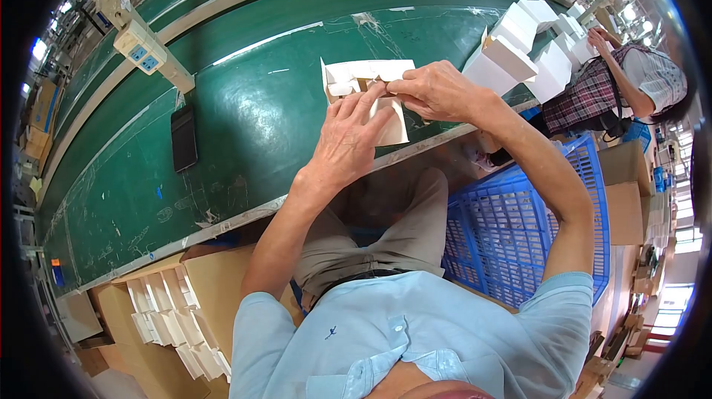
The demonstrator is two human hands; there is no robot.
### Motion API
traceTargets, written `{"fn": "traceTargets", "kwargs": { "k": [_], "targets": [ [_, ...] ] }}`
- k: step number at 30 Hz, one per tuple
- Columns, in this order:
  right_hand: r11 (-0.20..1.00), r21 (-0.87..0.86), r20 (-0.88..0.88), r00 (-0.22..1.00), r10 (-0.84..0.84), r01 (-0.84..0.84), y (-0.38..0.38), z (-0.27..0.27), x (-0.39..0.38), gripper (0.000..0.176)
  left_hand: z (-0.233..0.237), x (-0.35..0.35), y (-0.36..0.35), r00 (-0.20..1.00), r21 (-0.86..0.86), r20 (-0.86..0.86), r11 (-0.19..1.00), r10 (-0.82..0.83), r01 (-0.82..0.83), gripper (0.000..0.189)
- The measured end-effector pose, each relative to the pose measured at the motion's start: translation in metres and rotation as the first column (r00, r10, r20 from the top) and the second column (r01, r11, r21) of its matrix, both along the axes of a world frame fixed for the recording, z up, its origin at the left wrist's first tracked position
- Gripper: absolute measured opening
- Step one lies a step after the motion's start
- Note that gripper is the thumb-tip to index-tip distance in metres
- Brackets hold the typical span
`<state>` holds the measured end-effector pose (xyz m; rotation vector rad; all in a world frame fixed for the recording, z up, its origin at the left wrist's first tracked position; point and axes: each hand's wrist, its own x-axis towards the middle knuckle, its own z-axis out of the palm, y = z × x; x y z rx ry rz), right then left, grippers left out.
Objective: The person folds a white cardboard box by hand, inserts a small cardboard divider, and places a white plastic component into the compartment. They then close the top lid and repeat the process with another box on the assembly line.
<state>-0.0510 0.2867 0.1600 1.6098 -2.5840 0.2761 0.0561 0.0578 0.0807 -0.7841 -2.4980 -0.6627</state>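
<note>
Both hands at open white box on green worktop

Small open white cardboard box [348, 72] sits near the front edge of the long green worktop [256, 128], in front of the seated person in the light-blue shirt [460, 325]. Left hand [345, 136]: fingers stretched over the box, touching; can't tell if gripping. Right hand [441, 91]: thumb and forefinger bent close together at the box's right side; what's between them, if anything, is hidden. Black flat rectangular phone [184, 139] lies well to the left. Pile of white cardboard boxes [512, 28] to the right, near a co-worker in plaid [582, 91]. Blue slatted plastic crate [500, 232] below the worktop, right side.
</note>
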Motion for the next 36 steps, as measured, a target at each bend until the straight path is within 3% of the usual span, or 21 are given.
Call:
{"fn": "traceTargets", "kwargs": {
  "k": [3,5,9,14,17,21,23,28,29,31,32,33,34,36],
  "targets": [
    [0.997,0.075,-0.102,0.995,-0.014,0.022,-0.003,0.003,-0.003,0.016,-0.002,0.0,0.0,0.999,-0.025,-0.039,1.0,-0.006,0.005,0.062],
    [0.992,0.118,-0.172,0.985,-0.022,0.043,-0.007,0.003,-0.005,0.015,0.0,-0.003,-0.001,0.995,-0.136,-0.095,0.991,-0.021,0.008,0.061],
    [0.988,0.127,-0.176,0.982,-0.064,0.087,-0.011,-0.002,-0.005,0.014,0.013,-0.007,-0.003,0.993,-0.261,-0.104,0.965,-0.051,0.022,0.063],
    [0.986,0.031,0.016,0.986,-0.164,0.164,-0.015,-0.01,-0.006,0.014,0.035,-0.014,-0.002,0.996,-0.418,0.043,0.904,-0.082,0.092,0.069],
    [0.964,-0.041,-0.017,0.965,-0.262,0.262,-0.023,-0.015,-0.001,0.014,0.036,-0.013,-0.002,0.997,-0.391,0.016,0.917,-0.077,0.077,0.067],
    [0.939,0.02,-0.003,0.939,-0.343,0.343,-0.026,-0.013,-0.002,0.021,0.025,-0.017,-0.012,0.999,-0.287,0.007,0.957,-0.043,0.043,0.067],
    [0.912,0.029,0.068,0.91,-0.409,0.408,-0.029,-0.016,-0.003,0.025,0.017,-0.017,-0.018,0.994,-0.189,-0.099,0.982,-0.048,0.029,0.054],
    [0.916,-0.007,0.117,0.91,-0.398,0.402,-0.031,-0.017,-0.011,0.025,0.005,-0.015,-0.016,0.985,-0.168,-0.17,0.986,-0.019,-0.01,0.054],
    [0.92,0.008,0.148,0.91,-0.388,0.392,-0.035,-0.012,-0.011,0.026,0.005,-0.015,-0.014,0.992,-0.138,-0.12,0.99,-0.046,0.029,0.057],
    [0.933,0.1,0.105,0.929,-0.355,0.345,-0.034,-0.013,-0.026,0.04,0.0,-0.017,-0.016,0.991,-0.072,-0.115,0.996,-0.062,0.054,0.055],
    [0.918,0.141,0.116,0.915,-0.387,0.371,-0.038,-0.007,-0.025,0.065,-0.006,-0.02,-0.015,0.985,-0.037,-0.162,0.998,-0.058,0.053,0.051],
    [0.915,0.159,0.127,0.911,-0.392,0.371,-0.04,-0.009,-0.031,0.067,-0.006,-0.02,-0.017,0.983,-0.011,-0.169,0.998,-0.069,0.068,0.047],
    [0.911,0.131,0.117,0.906,-0.406,0.392,-0.042,-0.01,-0.032,0.064,-0.009,-0.019,-0.018,0.981,0.017,-0.178,0.996,-0.083,0.087,0.044],
    [0.918,0.121,0.127,0.911,-0.392,0.378,-0.044,-0.011,-0.036,0.041,-0.014,-0.019,-0.016,0.981,-0.018,-0.182,0.998,-0.067,0.065,0.044]
  ]
}}
